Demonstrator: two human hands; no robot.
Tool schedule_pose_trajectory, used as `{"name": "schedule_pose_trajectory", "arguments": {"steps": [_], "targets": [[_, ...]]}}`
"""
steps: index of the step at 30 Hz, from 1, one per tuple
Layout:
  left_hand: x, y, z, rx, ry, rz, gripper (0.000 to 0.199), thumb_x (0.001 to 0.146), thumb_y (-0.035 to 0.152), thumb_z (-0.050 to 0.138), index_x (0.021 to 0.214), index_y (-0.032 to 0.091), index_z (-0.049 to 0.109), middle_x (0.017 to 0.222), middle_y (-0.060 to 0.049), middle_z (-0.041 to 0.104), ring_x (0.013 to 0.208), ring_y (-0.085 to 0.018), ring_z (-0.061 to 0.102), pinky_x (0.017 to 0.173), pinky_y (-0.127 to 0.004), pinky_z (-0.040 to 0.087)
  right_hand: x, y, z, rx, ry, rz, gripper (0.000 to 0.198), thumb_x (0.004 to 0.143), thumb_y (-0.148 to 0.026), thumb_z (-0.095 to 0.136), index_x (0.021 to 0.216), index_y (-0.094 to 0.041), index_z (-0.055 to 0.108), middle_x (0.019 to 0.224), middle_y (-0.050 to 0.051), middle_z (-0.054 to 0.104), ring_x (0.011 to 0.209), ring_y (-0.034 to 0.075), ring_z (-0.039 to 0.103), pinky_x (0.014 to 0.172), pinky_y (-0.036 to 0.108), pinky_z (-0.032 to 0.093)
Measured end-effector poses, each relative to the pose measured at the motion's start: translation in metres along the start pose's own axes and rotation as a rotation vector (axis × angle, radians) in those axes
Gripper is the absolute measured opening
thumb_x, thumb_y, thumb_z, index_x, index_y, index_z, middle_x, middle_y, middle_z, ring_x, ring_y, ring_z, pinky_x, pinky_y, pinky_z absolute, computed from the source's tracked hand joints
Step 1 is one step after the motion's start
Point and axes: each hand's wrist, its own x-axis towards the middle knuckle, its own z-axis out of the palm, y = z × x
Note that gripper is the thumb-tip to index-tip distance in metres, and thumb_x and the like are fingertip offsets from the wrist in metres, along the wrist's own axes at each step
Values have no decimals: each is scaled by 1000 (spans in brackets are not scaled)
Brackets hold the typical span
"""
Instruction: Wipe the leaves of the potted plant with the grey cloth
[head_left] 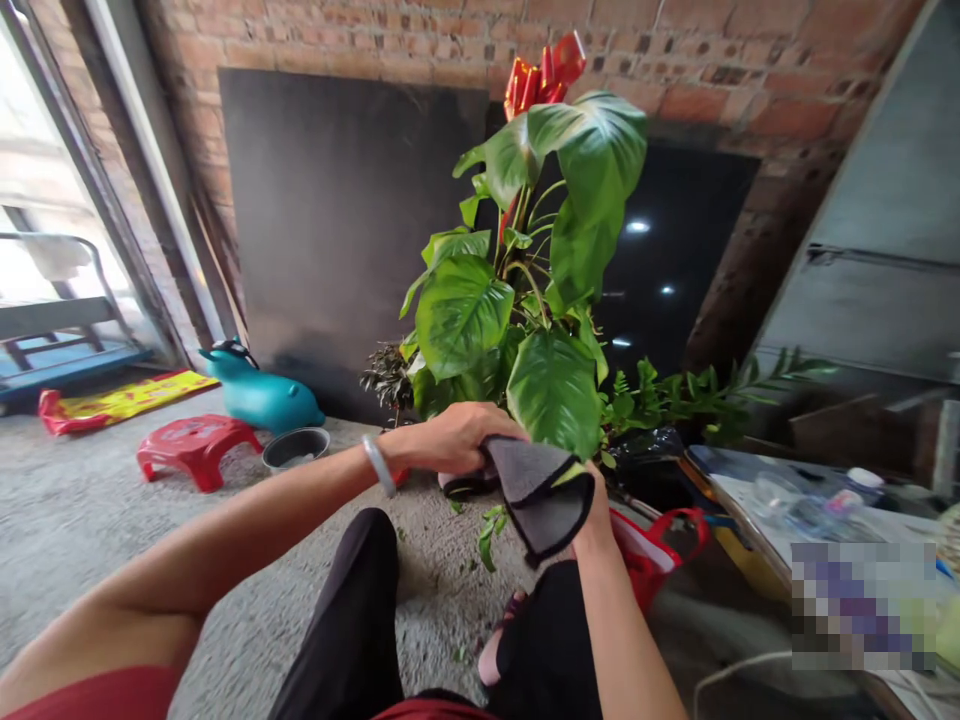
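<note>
Gripping one end of the gray cloth (536, 490), your left hand (466, 437) has its fingers curled closed; your right hand (596, 505) meets the opposite end, fingers hidden, grip impossible to tell. The cloth hangs by the plant's (465, 315) lowest leaves.

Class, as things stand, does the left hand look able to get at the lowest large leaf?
Probably yes: the left hand appears close to the lowest large leaf, with nothing visible between them, though holding the gray cloth may hamper it.
</note>
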Motion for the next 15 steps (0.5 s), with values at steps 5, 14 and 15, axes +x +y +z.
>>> {"name": "schedule_pose_trajectory", "arguments": {"steps": [5,14,15], "targets": [[26,-3,-38,81,428,62,61,65,1,60,121,16,78,118,-7,79,115,-27,70,104,-38,53,-8,-4,9,78,51,67,36,53,-34,85,79,-25,62,71,-2,74,59,20,70,60,36,61],[62,-38,19,71,716,-153,57,67,13,69,124,17,73,117,-7,74,114,-31,66,99,-41,57,-11,0,3,55,46,99,30,56,-28,84,72,-25,59,65,-3,72,58,19,69,58,33,61],[58,-38,20,71,714,-151,57,67,13,69,124,16,73,118,-7,74,115,-31,66,99,-40,57,-10,0,0,42,37,107,29,56,-29,85,73,-25,61,65,-3,72,58,19,69,57,32,60]]}}
